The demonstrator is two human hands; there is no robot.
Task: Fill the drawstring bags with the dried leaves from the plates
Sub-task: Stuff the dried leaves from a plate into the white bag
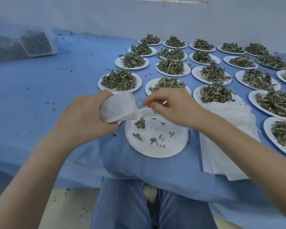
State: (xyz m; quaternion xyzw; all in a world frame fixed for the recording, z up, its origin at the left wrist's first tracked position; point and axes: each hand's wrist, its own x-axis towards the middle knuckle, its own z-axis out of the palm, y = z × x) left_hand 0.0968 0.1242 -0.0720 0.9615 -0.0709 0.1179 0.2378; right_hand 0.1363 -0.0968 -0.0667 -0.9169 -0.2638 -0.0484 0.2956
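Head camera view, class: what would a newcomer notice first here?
Rows of white plates heaped with dried leaves fill the blue table's far right. Nearer, the left hand grips a white bag over a nearly emptied plate, with the right hand at its mouth.

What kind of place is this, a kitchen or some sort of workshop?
Probably a small herb or tea packing workshop, not a kitchen. Many paper plates heaped with dried leaves cover a blue-clothed table, a stack of empty bags waits nearby, and the hands are filling one bag.
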